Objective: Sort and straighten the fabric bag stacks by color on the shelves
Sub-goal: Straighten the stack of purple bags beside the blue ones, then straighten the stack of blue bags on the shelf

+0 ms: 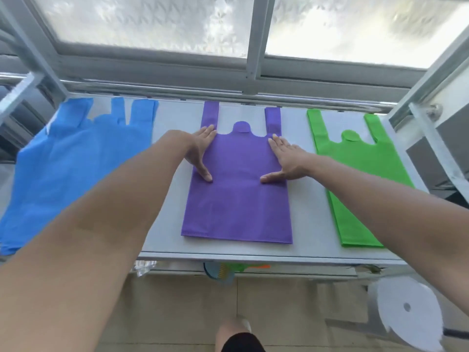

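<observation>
Three stacks of fabric bags lie on the grey shelf (167, 204), handles toward the window. The purple stack (238, 199) is in the middle and lies flat and square. My left hand (200, 151) presses flat on its left edge with fingers straight and thumb spread onto the fabric. My right hand (284, 158) presses flat on its right edge the same way. The blue stack (76, 163) at the left is uneven, with handles fanned out and its near corner hanging over the shelf's front. The green stack (363, 174) at the right lies flat, slightly angled.
Frosted windows with a grey frame (253, 47) rise behind the shelf. Metal uprights (426, 80) stand at both ends. Below the shelf's front edge sit colourful items (223, 273), and a white fabric roll (411, 311) stands on the tiled floor at the right.
</observation>
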